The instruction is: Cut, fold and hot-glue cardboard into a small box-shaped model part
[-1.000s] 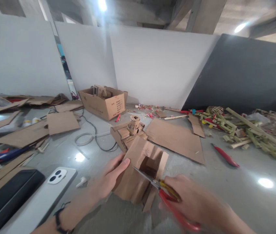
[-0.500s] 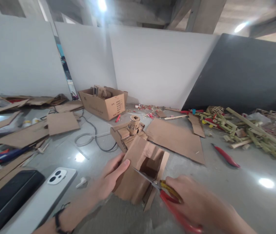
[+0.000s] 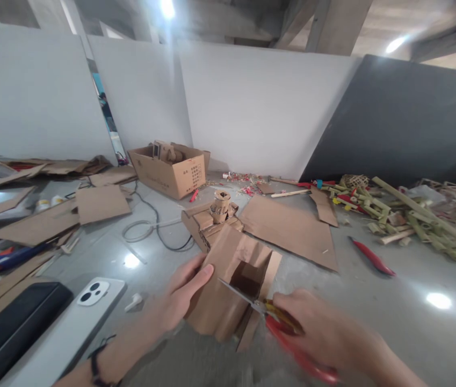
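My left hand (image 3: 185,293) grips the left edge of a folded cardboard piece (image 3: 217,279), thumb on its upper face. A square-cornered opening shows in the cardboard, and a narrow flap sticks out along its right side. In my right hand (image 3: 312,317) is a pair of scissors (image 3: 258,306), with one yellow handle and one red. Their blades reach across the cardboard by the opening; whether they bite into it I cannot tell. Just behind stands a cardboard model (image 3: 215,217) with a round turret-like top.
A cardboard box (image 3: 167,172) holding cardboard parts stands behind. A flat cardboard sheet (image 3: 292,231) and a red-handled tool (image 3: 373,257) lie to the right, before a bamboo heap (image 3: 417,220). At left are a white phone (image 3: 70,328), a black case (image 3: 18,328) and a glue gun (image 3: 6,260).
Both hands, the cardboard and the scissors hold almost the same place. The cardboard's right flap sits very slightly further right, and the whole view has shifted a little.
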Available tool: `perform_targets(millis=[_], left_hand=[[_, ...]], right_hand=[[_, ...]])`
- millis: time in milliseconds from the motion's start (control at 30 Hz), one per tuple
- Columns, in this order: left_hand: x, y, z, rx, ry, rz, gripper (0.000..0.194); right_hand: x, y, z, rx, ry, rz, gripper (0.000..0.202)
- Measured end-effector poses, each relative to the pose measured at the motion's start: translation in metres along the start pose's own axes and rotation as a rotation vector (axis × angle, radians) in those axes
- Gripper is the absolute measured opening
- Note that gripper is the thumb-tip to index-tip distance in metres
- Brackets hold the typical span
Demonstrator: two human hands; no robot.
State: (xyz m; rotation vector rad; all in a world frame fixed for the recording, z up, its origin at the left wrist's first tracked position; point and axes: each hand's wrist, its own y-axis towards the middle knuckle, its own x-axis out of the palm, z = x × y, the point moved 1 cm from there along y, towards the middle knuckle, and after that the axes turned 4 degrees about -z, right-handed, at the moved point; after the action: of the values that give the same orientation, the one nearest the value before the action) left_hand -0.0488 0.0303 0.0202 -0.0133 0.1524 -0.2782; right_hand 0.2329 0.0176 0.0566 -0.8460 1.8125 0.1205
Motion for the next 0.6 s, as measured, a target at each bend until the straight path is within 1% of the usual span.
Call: perform_targets(millis=[133, 300, 433, 600], left_hand=[[0.000, -0.001, -0.001, 0.003, -0.017, 0.005, 0.044], [0.000, -0.003, -0.003, 0.000, -0.044, 0.035, 0.043], [0.000, -0.001, -0.005, 0.002, -0.072, 0.026, 0.043], [0.000, -0.001, -0.004, 0.011, -0.108, 0.030, 0.043]], right_hand=[[-0.002, 0.000, -0.003, 0.002, -0.005, -0.017, 0.022], [0.000, -0.001, -0.006, 0.040, -0.011, -0.019, 0.016], [0.005, 0.000, -0.004, 0.035, -0.004, 0.014, 0.013], [0.009, 0.001, -0.001, 0.025, 0.009, 0.046, 0.016]])
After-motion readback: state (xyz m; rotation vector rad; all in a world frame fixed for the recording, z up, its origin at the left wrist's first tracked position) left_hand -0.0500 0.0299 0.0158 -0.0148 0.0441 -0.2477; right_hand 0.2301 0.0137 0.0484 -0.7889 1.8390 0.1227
